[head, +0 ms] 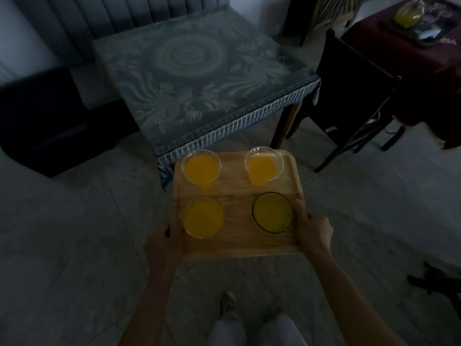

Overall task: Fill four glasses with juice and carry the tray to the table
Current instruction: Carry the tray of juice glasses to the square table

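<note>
I hold a wooden tray (237,189) level in front of me, above the floor. My left hand (163,242) grips its left edge and my right hand (313,231) grips its right edge, thumbs on top. Four glasses of orange juice stand upright on it: a clear glass far left (201,168), a clear glass far right (263,168), a clear glass near left (203,217) and a green-tinted glass near right (272,212). The tray's far edge hangs just over the front corner of a square table with a blue patterned cloth (199,78).
A dark chair (354,101) stands right of the table. Behind it, a table with a dark red cloth (424,58) carries a juice pitcher (409,15). A dark low seat (45,121) is at the left. My legs and a shoe (228,302) show below.
</note>
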A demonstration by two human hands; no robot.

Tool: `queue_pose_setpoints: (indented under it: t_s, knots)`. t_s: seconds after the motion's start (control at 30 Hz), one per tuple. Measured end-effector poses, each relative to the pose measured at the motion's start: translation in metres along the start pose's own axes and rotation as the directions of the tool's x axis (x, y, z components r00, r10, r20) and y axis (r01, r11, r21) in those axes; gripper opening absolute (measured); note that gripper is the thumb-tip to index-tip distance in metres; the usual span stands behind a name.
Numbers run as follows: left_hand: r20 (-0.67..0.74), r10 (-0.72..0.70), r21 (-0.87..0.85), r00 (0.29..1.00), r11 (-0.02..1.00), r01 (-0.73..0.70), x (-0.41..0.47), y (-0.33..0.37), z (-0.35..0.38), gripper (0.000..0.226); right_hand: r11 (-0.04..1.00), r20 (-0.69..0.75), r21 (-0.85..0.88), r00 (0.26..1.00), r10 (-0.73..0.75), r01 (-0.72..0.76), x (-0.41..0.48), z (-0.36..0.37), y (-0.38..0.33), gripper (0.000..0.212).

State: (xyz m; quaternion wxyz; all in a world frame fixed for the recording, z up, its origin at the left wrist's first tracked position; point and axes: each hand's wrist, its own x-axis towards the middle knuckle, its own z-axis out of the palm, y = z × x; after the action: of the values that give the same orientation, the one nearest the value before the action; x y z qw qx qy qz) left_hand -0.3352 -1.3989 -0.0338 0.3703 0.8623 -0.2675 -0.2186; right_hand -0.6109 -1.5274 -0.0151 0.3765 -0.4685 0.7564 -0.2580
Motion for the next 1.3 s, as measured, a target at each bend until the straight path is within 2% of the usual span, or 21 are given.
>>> queue_pose_setpoints:
  t_s: [0.33,0.77,0.93,1.3]
  knots:
    - [-0.032,-0.027,0.001,0.999,1.000,0.027,0.040,0.061,0.066,0.055,0.999,0.009,-0.020,0.999,-0.040,0.040,0.106,-0.014,-0.036,0.065]
    - [-0.118,-0.197,-0.138,0.973,0.974,0.181,0.075,0.152,0.156,0.054,0.988,0.132,-0.057,0.982,-0.138,0.146,0.249,-0.029,-0.102,0.063]
    - [-0.159,-0.180,-0.049,0.971,0.983,0.174,0.097,0.174,0.171,0.053,0.977,0.177,-0.080,0.967,-0.183,0.199,0.287,-0.021,-0.123,0.059]
    - [-0.209,-0.162,-0.113,0.964,0.984,0.141,0.159,0.200,0.178,0.056,0.962,0.222,-0.111,0.950,-0.221,0.250,0.343,0.030,-0.177,0.062]
